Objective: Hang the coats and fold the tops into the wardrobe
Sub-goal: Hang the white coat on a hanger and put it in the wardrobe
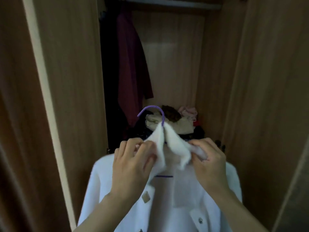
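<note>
While pinching the two fuzzy white collar flaps, fingers [147, 148] of left hand [132, 163] curled tight on the left flap, right hand [209, 163] closed likewise on the right flap, both at centre of frame

Flaps belonging to a soft white fleecy coat with pale square buttons [167, 203], filling the lower middle of the frame, draped on a thin purple wire hanger [151, 109]; hook arching just above the hands, crossbar showing below the collar

Beyond, in the middle: open light-brown wooden wardrobe [70, 67], a heap of mixed folded and crumpled clothes [173, 121] on its floor. Upper left of centre: long maroon coat [130, 64] hanging beside a dark garment [108, 72], under a pale rail [167, 2] along the top edge
</note>
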Available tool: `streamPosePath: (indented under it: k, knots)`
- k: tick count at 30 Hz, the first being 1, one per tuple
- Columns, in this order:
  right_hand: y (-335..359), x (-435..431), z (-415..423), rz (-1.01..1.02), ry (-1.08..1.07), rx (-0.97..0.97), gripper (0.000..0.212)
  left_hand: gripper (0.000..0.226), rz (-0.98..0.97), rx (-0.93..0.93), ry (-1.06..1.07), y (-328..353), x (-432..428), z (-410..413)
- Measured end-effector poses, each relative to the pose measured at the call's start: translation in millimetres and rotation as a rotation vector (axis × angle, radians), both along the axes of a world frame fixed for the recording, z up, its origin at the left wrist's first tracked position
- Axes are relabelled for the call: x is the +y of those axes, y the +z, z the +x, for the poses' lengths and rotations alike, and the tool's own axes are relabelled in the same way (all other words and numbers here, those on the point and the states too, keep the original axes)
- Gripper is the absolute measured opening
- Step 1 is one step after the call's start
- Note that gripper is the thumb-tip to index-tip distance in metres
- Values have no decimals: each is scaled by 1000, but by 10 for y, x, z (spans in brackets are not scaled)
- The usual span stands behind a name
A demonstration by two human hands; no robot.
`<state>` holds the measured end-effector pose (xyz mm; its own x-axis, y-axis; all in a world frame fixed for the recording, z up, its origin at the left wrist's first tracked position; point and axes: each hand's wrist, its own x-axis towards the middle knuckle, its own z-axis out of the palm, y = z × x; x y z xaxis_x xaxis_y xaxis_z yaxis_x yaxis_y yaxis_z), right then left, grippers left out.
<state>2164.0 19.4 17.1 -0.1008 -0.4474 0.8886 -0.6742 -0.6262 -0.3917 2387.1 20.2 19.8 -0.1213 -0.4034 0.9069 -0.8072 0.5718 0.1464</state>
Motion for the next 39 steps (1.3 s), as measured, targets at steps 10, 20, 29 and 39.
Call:
streamPosePath:
  k: [10, 20, 29, 39]
  knots:
    - [419, 8, -291, -142, -138, -15, 22, 25, -87, -6, -50, 600, -344, -465]
    - [696, -16, -542, -291, -320, 204, 19, 10, -339, -99, -62, 899, -659, -690]
    - [1287, -126, -1041, -462, -423, 338, 18, 12, -557, -98, -86, 1384, -912, -1206]
    - [1723, -464, -1558, -485, -517, 487, 15, 9, -576, -56, -95, 1654, -1396, -1777]
